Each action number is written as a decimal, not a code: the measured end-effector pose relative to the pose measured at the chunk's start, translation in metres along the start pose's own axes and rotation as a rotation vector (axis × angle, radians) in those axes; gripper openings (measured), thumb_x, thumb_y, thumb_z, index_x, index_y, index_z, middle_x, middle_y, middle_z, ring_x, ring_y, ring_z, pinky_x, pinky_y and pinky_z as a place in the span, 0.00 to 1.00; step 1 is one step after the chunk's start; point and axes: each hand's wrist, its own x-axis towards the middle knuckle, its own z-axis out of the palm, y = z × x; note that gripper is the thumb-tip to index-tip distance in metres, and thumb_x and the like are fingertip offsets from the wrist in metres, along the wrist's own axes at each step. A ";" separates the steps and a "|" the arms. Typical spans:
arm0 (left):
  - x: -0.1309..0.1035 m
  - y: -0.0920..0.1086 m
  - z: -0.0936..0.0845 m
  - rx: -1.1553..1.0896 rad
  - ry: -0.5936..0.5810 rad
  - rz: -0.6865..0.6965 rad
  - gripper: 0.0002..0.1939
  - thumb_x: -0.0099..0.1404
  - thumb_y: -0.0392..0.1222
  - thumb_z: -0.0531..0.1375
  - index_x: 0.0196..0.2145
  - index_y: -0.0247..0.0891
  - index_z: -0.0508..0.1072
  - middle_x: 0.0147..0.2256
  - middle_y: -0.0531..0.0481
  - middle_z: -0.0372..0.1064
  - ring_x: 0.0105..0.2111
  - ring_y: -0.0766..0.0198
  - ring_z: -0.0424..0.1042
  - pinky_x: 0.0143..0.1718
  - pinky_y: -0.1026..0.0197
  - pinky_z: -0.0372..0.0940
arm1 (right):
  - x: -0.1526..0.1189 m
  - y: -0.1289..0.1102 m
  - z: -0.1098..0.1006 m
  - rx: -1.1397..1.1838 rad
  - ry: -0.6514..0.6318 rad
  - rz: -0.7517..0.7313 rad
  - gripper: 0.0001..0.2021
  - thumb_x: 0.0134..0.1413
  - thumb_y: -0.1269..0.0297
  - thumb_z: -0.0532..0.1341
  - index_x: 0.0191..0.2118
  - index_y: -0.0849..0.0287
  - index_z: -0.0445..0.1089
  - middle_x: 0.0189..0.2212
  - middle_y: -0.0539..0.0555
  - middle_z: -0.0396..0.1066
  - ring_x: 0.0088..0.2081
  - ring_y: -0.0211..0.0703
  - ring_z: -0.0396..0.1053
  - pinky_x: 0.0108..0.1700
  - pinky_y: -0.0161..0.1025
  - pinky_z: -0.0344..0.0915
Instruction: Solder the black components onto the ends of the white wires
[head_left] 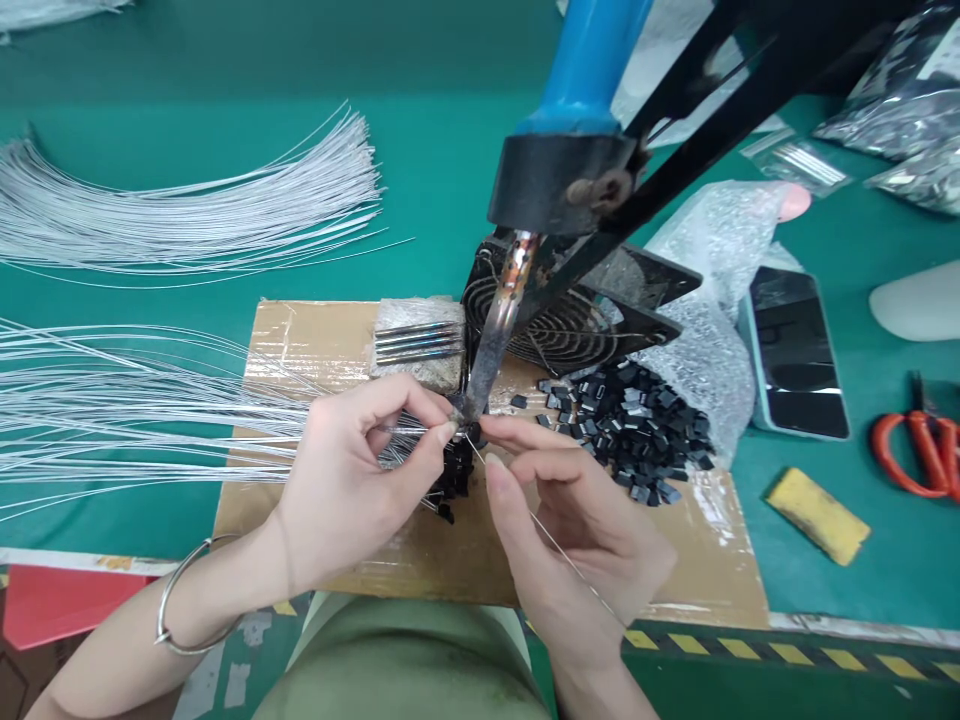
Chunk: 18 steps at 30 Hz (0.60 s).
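Note:
My left hand (352, 490) is closed, thumb and forefinger pinching a thin grey cable (391, 431) just under the tip of a soldering iron (499, 335). The iron has a blue handle and hangs downward in a black stand. Between the fingers of my right hand (577, 530) runs a strand of solder wire (566, 560), its end at the iron's tip. My fingertips partly hide the joint there. Finished-looking cable ends with black connectors (454, 475) lie below the tip. To the right is a heap of small black connector pieces (637, 425).
Cardboard (705, 565) covers the work area. Loose cables (150, 420) and another bundle (187, 220) lie left. Behind the iron are a black fan (577, 325) and a block with metal rods (416, 345). A phone (799, 355), yellow sponge (817, 515) and red-handled cutters (919, 455) lie right.

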 end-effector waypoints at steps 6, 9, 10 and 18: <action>-0.001 0.000 -0.002 0.022 0.001 -0.018 0.04 0.65 0.33 0.64 0.31 0.36 0.77 0.35 0.47 0.81 0.35 0.60 0.79 0.32 0.62 0.68 | -0.001 0.000 -0.002 0.019 -0.003 0.001 0.08 0.62 0.75 0.67 0.34 0.55 0.74 0.46 0.55 0.83 0.47 0.45 0.82 0.53 0.44 0.78; -0.002 0.000 -0.001 0.023 0.002 -0.023 0.04 0.65 0.33 0.63 0.31 0.36 0.77 0.35 0.47 0.81 0.35 0.59 0.80 0.31 0.62 0.68 | -0.002 0.001 -0.003 0.014 -0.023 -0.021 0.08 0.63 0.75 0.66 0.34 0.55 0.73 0.47 0.57 0.83 0.48 0.47 0.82 0.53 0.46 0.79; -0.002 0.000 -0.001 0.022 0.003 -0.021 0.04 0.65 0.33 0.63 0.31 0.36 0.77 0.35 0.47 0.81 0.35 0.59 0.80 0.31 0.61 0.67 | -0.002 0.002 -0.003 0.006 -0.027 -0.026 0.08 0.63 0.75 0.66 0.34 0.56 0.73 0.47 0.57 0.83 0.48 0.48 0.82 0.53 0.46 0.79; 0.001 0.000 -0.001 0.023 -0.005 -0.020 0.04 0.65 0.33 0.64 0.31 0.36 0.77 0.35 0.46 0.80 0.35 0.60 0.79 0.34 0.61 0.69 | -0.002 0.004 -0.003 0.004 -0.032 -0.037 0.08 0.62 0.76 0.66 0.34 0.55 0.73 0.46 0.56 0.83 0.48 0.47 0.82 0.54 0.45 0.78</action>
